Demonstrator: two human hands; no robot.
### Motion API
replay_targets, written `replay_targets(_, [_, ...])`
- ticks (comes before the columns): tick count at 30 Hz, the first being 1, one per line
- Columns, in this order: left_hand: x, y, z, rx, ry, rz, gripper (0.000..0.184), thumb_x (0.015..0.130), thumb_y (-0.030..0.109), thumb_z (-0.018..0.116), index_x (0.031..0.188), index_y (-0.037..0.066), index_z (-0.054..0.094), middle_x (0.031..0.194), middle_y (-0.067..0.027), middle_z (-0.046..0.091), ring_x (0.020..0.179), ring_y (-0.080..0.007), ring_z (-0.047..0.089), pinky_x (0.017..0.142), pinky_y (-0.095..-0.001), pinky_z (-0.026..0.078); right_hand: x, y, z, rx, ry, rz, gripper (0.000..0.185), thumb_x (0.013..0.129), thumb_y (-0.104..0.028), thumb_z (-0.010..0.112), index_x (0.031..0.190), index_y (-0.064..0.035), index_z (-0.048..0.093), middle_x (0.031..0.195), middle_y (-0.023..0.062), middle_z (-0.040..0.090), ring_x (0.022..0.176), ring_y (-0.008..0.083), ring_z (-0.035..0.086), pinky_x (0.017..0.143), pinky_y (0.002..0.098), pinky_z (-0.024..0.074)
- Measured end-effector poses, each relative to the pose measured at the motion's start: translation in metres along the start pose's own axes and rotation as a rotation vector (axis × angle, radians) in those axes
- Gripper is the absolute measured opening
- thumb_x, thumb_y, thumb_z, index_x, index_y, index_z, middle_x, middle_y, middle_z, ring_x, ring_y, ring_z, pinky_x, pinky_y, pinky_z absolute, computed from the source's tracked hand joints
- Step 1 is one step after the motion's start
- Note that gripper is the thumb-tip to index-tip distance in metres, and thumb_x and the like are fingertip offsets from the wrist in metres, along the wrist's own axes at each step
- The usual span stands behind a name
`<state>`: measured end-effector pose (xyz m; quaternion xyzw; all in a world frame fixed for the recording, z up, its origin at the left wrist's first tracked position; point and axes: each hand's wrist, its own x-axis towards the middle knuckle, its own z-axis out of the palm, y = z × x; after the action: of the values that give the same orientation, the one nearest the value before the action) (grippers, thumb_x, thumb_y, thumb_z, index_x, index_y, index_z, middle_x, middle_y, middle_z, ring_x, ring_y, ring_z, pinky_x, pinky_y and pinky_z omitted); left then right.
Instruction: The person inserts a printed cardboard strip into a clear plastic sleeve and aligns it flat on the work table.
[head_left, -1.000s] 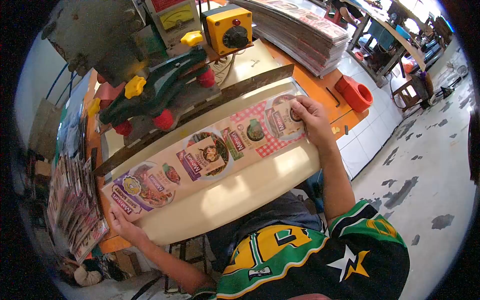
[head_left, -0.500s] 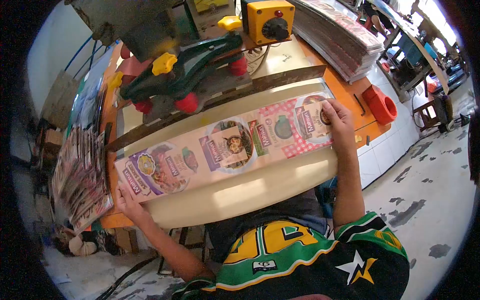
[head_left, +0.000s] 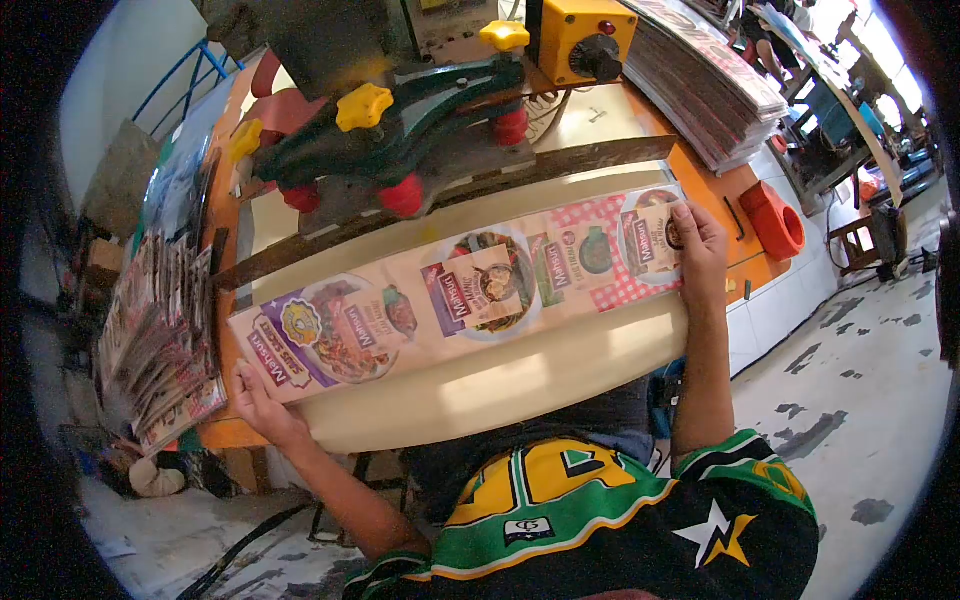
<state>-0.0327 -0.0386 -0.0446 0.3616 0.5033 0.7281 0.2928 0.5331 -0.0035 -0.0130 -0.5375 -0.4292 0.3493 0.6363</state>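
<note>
A long printed sheet (head_left: 415, 300) with food pictures lies lengthwise over a cream-coloured board (head_left: 500, 385). My left hand (head_left: 265, 405) pinches its lower left corner, thumb on top. At the sheet's right end, my right hand (head_left: 700, 250) is closed on the edge, with the thumb on the printed face. Along the sheet's far side runs a dark metal bar (head_left: 590, 157). Beyond the bar is a dark green machine arm (head_left: 400, 125) with yellow knobs and red rubber feet.
A yellow control box (head_left: 587, 42) stands behind, beside a tall stack of printed sheets (head_left: 700, 85). A red roll-shaped holder (head_left: 773, 220) and a hex key (head_left: 735, 217) are on the right. More printed sheets (head_left: 160, 345) are piled at the left. A person is partly visible at upper right.
The view has shifted, so the machine and table appear farther right and higher. Both hands keep hold of the sheet, which now looks less steeply slanted.
</note>
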Motion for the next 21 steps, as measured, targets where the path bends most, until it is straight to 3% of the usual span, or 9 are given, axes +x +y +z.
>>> replay_targets(4, [0.001,-0.002,-0.003,0.023,-0.014,0.032,0.021,0.106,0.021,0.056,0.110,0.001,0.059,0.106,-0.0102,0.071,0.090,-0.0172,0.070,0.079,-0.0312,0.058,0.001,0.001,-0.001,-0.053,0.002,-0.001,0.032,0.103,-0.029,0.062,0.106,0.0017,0.071,0.083,-0.0022,0.064,0.072,0.0037,0.055,0.063,0.0200,0.0438])
replay_targets(6, [0.000,-0.004,-0.001,0.020,0.119,0.008,0.022,0.106,0.022,0.056,0.111,0.001,0.059,0.106,-0.0100,0.071,0.090,-0.0169,0.070,0.079,-0.0310,0.058,0.004,0.006,-0.003,-0.075,-0.016,-0.006,0.032,0.103,-0.029,0.062,0.106,0.0021,0.070,0.083,-0.0022,0.063,0.072,0.0036,0.054,0.063,0.0199,0.0432])
replay_targets(16, [-0.001,0.007,0.011,0.113,0.044,0.006,0.022,0.107,0.023,0.054,0.107,0.002,0.060,0.101,-0.0069,0.070,0.085,-0.0127,0.068,0.074,-0.0288,0.057,0.003,0.004,-0.001,-0.161,-0.007,-0.017,0.032,0.104,-0.028,0.061,0.104,0.0030,0.070,0.079,-0.0035,0.059,0.072,0.0048,0.052,0.065,0.0216,0.0420])
replay_targets(21, [-0.002,0.012,0.019,0.353,-0.004,-0.017,0.022,0.107,0.023,0.055,0.103,0.003,0.058,0.095,-0.0025,0.066,0.084,-0.0083,0.062,0.076,-0.0252,0.052,0.005,0.006,-0.005,-0.215,-0.041,-0.028,0.031,0.104,-0.028,0.060,0.102,0.0016,0.069,0.077,-0.0042,0.057,0.071,0.0042,0.050,0.063,0.0219,0.0400])
